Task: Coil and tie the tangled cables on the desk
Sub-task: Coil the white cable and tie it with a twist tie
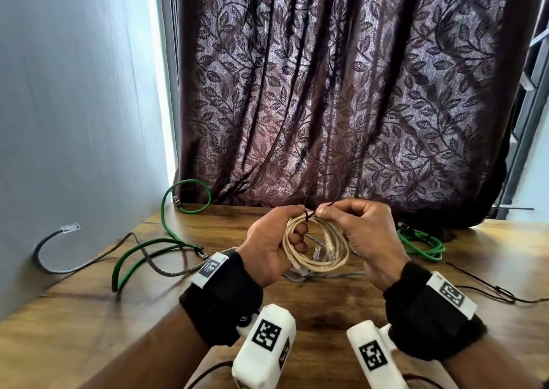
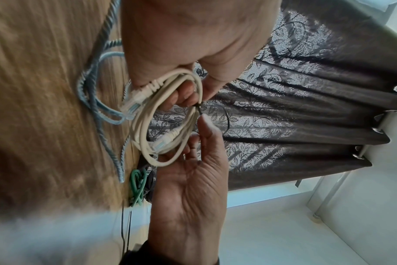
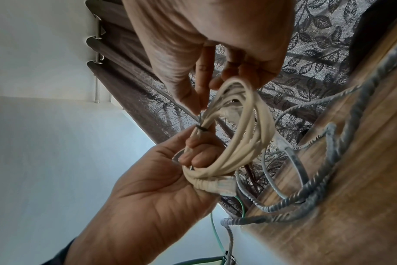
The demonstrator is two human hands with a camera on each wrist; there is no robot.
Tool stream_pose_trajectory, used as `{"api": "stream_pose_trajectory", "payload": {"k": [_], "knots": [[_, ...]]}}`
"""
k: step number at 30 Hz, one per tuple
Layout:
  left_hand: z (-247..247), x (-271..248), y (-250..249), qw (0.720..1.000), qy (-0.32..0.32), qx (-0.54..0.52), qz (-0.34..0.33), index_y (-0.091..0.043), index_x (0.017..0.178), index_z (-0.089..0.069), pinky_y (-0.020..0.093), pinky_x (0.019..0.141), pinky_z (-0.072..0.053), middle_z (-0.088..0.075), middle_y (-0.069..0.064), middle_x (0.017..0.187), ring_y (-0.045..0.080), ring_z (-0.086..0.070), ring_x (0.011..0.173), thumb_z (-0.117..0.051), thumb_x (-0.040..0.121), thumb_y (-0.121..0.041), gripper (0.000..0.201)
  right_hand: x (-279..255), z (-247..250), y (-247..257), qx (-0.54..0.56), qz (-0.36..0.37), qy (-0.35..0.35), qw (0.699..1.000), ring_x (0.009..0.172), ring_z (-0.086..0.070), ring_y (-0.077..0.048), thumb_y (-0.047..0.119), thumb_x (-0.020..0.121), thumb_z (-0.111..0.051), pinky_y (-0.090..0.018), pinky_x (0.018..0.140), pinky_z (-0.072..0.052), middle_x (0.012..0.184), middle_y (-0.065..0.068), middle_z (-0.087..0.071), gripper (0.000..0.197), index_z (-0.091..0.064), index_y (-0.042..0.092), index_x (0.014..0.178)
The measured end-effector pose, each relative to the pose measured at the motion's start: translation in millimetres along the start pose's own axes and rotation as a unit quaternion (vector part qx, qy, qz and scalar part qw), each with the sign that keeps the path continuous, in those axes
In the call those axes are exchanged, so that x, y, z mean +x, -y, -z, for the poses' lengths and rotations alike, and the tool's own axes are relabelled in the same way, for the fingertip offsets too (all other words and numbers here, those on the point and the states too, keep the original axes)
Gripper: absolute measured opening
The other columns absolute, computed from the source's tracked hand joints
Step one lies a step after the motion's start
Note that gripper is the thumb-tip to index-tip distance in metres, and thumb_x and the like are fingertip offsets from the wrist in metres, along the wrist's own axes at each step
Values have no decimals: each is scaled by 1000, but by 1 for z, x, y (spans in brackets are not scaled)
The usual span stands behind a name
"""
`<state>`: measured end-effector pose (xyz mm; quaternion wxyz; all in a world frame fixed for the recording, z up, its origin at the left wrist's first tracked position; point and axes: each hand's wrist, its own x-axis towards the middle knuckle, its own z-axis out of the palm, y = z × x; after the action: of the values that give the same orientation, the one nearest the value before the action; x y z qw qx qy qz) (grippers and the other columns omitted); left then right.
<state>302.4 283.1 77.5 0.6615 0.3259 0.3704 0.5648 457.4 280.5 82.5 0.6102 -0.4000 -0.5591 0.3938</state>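
While the left hand [image 1: 269, 244] fingers grip the coiled beige cable [image 1: 316, 247] above the surface [image 1: 326, 305], right hand [image 1: 361, 234] fingers pinch the black tie [image 1: 309, 214] cinching it; green cables [image 1: 142, 249], grey cable [image 1: 89, 262] remain loose.

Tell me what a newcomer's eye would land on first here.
The cream cable coil, held up mid-frame above the wooden desk by the left hand, while the right hand pinches a thin black tie at its top. Next, the loose green cable sprawled at left.
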Motion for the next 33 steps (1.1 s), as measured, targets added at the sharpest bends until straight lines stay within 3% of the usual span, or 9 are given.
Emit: {"api": "stream_pose_trajectory", "payload": {"k": [3,8,13,17,19,20,24,27,33], "knots": [[-1,-1,1,1000,2,9,-1,-11,100,-61,20,36,-32,-46,2,59,7,-36,35,-58,100,-15,5,1,1,0,-8,-11,39,999,77,-78,-19,9,81,-87,-25,68,-61,82,-8,-81,9,-80,5,86],[0,-1,4,998,-1,56,2,-12,81,-65,19,36,-31,-44,1,58,6,-34,35,-60,99,-15,19,5,8,3,-86,28,103,991,84,-77,-20,11,83,-85,-33,82,-62,84,-7,-80,4,-83,14,83],[-2,-1,8,997,-22,68,19,-9,94,-67,19,34,-31,-44,3,61,5,-36,35,-62,98,-14,8,9,13,3,-141,54,138,979,91,-77,-30,9,83,-85,-48,92,-61,86,-9,-80,5,-82,12,81],[-1,1,8,996,-47,70,5,-8,103,-66,18,34,-31,-49,4,64,6,-37,35,-67,95,-14,10,12,17,3,-162,77,174,968,85,-76,-19,15,82,-87,-43,89,-62,86,-5,-80,8,-82,14,87],[-1,1,7,997,-43,67,2,-8,101,-65,18,34,-31,-52,4,64,6,-36,36,-68,95,-15,9,14,20,2,-150,73,172,971,89,-77,-23,20,81,-89,-38,87,-63,87,-5,-81,12,-82,15,90],[-2,1,7,997,-39,62,2,-8,99,-65,18,34,-31,-53,5,64,6,-36,36,-67,96,-14,7,16,21,2,-136,71,163,975,88,-77,-24,21,81,-89,-35,84,-63,88,-5,-81,14,-82,15,91],[-2,0,5,998,-34,52,1,-9,96,-63,17,34,-30,-55,5,63,6,-36,34,-66,96,-14,5,22,29,1,-52,30,126,990,68,-67,-6,17,81,-87,-15,60,-50,81,-3,-78,17,-80,10,95],[-3,-1,5,998,-35,55,-1,-10,95,-63,17,35,-30,-55,6,63,7,-36,35,-67,96,-13,5,25,32,-1,-37,13,131,991,68,-64,-9,12,83,-85,-18,57,-49,83,-8,-78,14,-80,9,96],[-4,-2,6,998,-39,48,-6,-11,109,-60,18,36,-29,-56,7,64,7,-36,36,-68,96,-12,16,27,30,-3,4,-24,126,992,80,-60,-20,16,83,-85,-26,62,-46,87,-9,-76,15,-80,10,96]]}}
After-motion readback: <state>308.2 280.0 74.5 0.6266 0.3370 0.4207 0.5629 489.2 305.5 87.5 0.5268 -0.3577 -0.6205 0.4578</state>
